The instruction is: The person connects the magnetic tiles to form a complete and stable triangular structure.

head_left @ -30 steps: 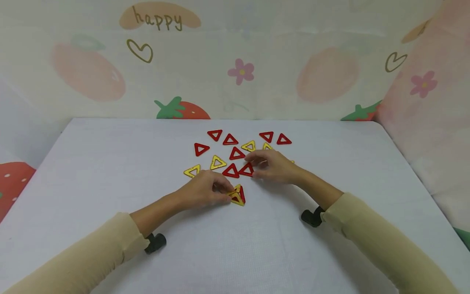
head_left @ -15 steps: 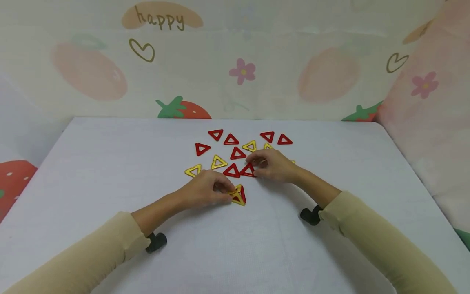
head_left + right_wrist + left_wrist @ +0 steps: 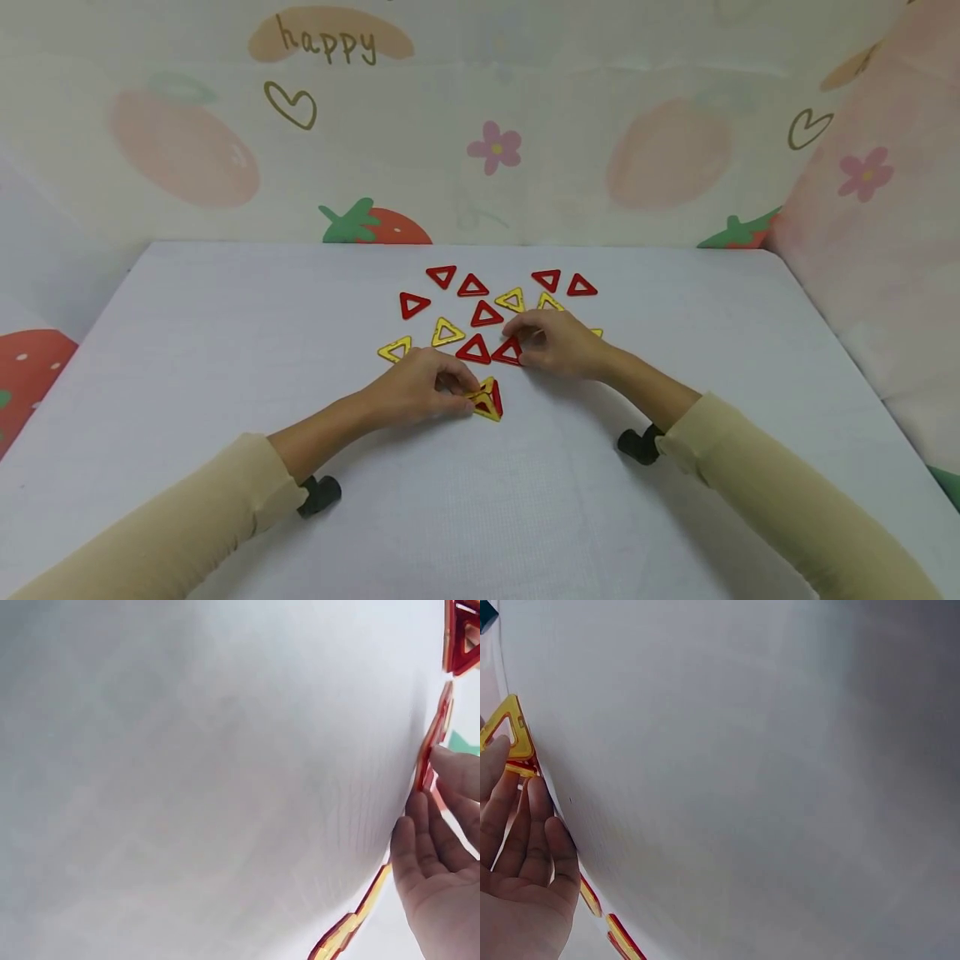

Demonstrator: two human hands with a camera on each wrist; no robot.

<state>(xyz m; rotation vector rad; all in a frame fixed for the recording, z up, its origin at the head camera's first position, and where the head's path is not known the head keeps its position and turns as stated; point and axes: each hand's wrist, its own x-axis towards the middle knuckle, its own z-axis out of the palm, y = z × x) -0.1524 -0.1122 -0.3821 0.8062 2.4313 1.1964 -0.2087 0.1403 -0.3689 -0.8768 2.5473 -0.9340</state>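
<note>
My left hand (image 3: 422, 385) holds a small pyramid (image 3: 491, 408) of yellow and red triangular magnetic tiles standing on the table. In the left wrist view the thumb lies against the pyramid's yellow face (image 3: 523, 742), with the fingers at its base. Farther up and right, my right hand (image 3: 561, 343) pinches the edge of a flat red triangular tile (image 3: 506, 360) between thumb and fingers; part of that tile is hidden. Directly left of it lies another red tile (image 3: 473, 358). The right wrist view shows the thumb over the pinched red tile (image 3: 425, 761) and the red side of the pyramid (image 3: 448, 641).
Several loose red and yellow triangular tiles lie flat behind the hands, among them a red tile (image 3: 487, 322), a yellow tile (image 3: 447, 340) and a far red tile (image 3: 582, 292). One yellow tile (image 3: 596, 332) is mostly hidden behind the right hand. A patterned cloth (image 3: 555, 100) hangs behind the white table (image 3: 262, 333).
Both hands stay almost in place, the left on the pyramid and the right at the red tile. The view itself has shifted slightly.
</note>
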